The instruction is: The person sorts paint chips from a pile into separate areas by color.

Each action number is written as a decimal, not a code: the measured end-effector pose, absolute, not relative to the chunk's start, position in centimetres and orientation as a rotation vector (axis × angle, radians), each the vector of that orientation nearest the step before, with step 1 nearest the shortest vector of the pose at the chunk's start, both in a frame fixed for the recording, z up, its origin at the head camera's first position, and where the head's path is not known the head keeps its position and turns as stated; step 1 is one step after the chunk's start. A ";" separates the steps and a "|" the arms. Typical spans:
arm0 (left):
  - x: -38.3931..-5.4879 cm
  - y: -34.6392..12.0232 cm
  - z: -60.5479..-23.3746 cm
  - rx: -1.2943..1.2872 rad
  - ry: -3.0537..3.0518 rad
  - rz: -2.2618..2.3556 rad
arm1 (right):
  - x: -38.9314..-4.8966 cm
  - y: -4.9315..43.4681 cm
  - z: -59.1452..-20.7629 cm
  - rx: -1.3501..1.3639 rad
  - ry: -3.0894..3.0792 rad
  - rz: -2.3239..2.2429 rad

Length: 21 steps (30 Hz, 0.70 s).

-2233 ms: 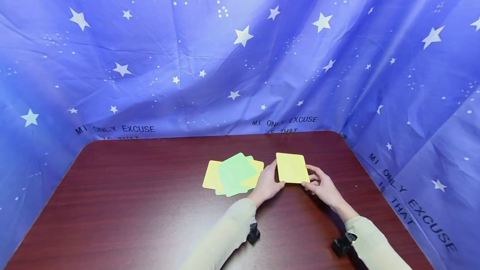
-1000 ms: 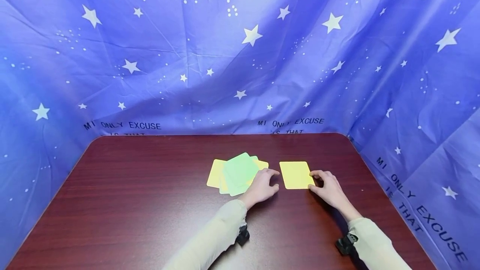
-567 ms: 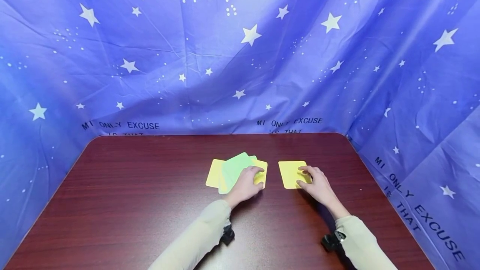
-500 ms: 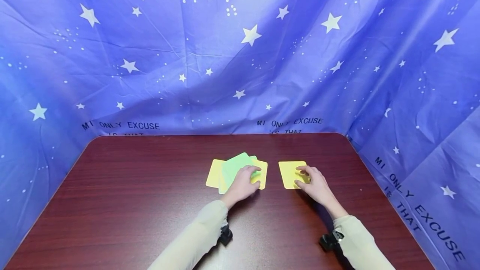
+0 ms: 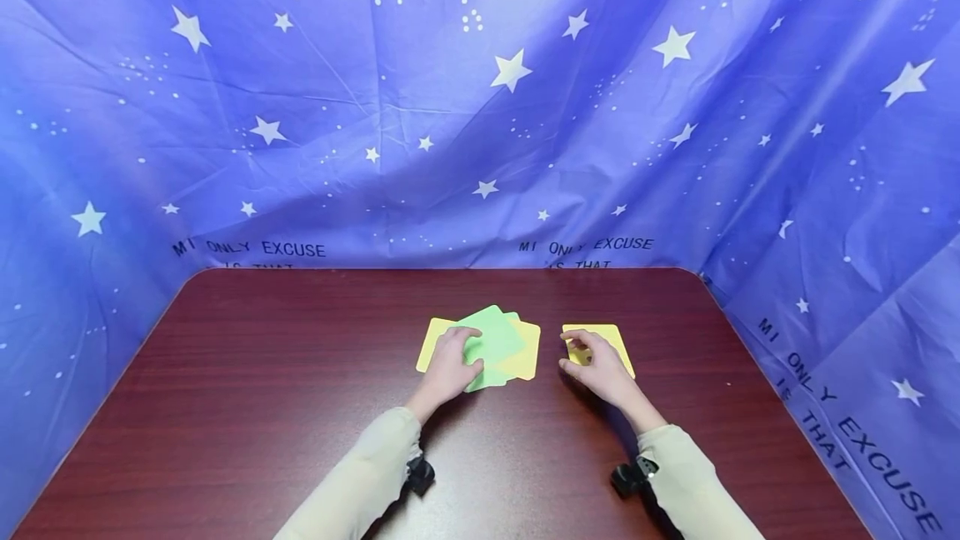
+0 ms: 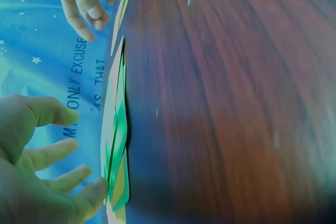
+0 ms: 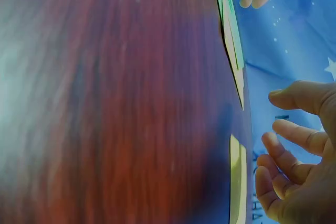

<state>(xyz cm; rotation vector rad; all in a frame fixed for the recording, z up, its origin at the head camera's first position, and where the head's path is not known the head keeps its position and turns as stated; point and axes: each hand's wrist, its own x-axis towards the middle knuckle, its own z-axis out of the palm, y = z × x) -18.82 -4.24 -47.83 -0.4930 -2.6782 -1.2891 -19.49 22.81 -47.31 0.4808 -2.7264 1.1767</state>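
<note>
Probably light, slick and bendable, the card pile [image 5: 497, 333] at left and yellow card [image 5: 618, 342] at right want pinching by opposite edges. The left hand [image 5: 447, 362] and right hand [image 5: 600, 365] are above them, fingers parted, pinching nothing.

From above and behind, farthest off, the head view looks forward and down over the left fingers [image 6: 55, 150] and right fingers [image 7: 297, 134] to the curtain [image 5: 450, 90] beyond. Each wrist view, tipped sideways, sits close by its own fingers, skimming the desk [image 5: 262, 398]; both share the cards [image 5: 495, 336] near them.
</note>
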 end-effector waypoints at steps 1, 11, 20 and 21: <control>-18.8 -4.5 -47.8 -0.474 -2.680 -1.278 | -19.6 22.6 -47.3 0.491 -2.731 1.176; -18.0 -6.2 -47.8 -0.327 -2.842 -1.052 | -20.5 19.9 -47.4 0.572 -2.780 1.169; -17.7 -6.2 -47.8 -0.324 -3.027 -0.872 | -21.6 17.6 -47.5 0.646 -2.823 1.153; -17.7 -6.2 -47.9 -0.337 -3.038 -0.861 | -21.7 17.4 -47.6 0.645 -2.832 1.150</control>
